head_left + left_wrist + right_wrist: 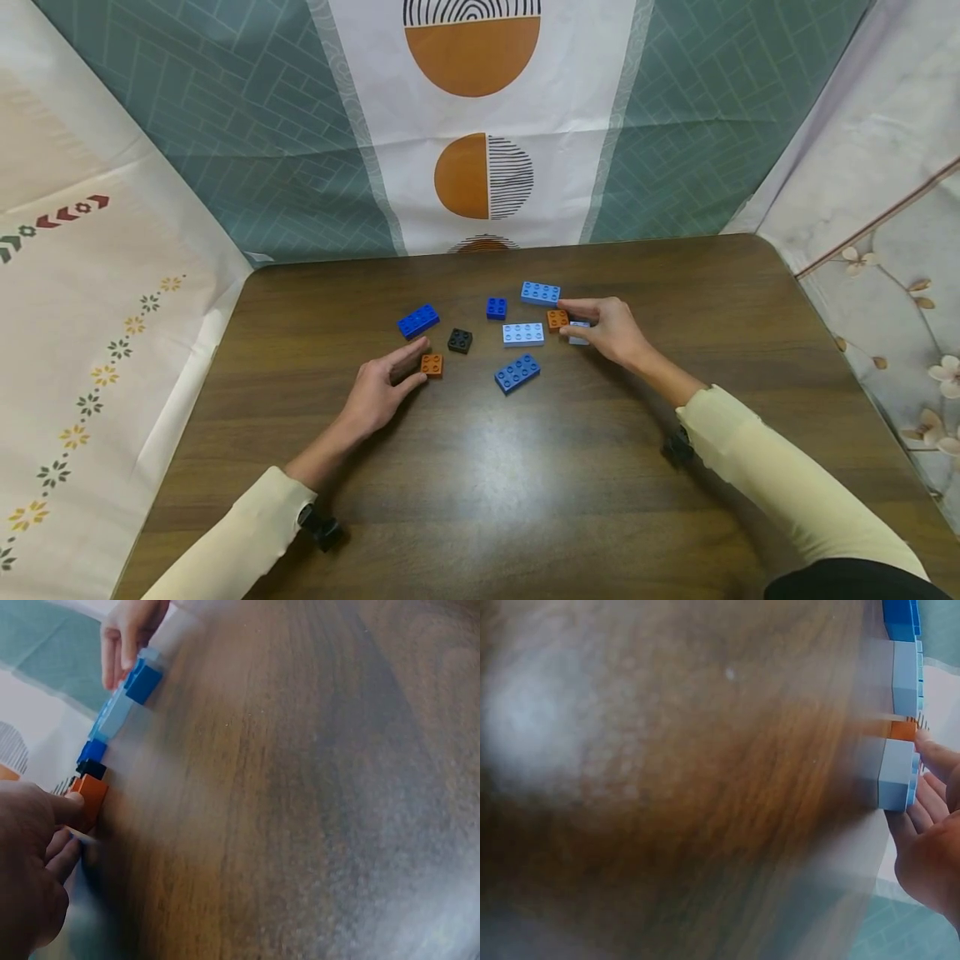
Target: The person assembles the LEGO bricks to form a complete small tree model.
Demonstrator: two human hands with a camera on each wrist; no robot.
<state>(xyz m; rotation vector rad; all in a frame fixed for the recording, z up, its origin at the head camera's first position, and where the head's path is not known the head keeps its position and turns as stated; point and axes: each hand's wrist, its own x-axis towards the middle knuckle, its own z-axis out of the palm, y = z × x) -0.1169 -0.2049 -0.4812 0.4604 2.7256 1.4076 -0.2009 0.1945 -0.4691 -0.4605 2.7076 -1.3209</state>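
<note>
My left hand point(377, 392) is at an orange toy brick point(432, 366), thumb and index finger at its near and far sides; in the left wrist view the thumb tip lies against this brick point(91, 799). Just beyond it are a black brick point(460, 340) and a long dark blue brick point(418, 321). On the right, my right hand point(611, 329) pinches a second orange brick point(557, 320) between thumb and index finger. A small pale blue brick point(578, 335) sits under that hand, partly hidden; the right wrist view shows its side point(895, 776) below the thumb.
Between the hands lie a small dark blue brick point(497, 308), a long pale blue brick point(522, 335) and a long mid-blue brick point(517, 373). Another long blue brick point(541, 293) is beyond the right fingertips. Patterned cloths point(300, 150) hang around the brown wooden table point(495, 517).
</note>
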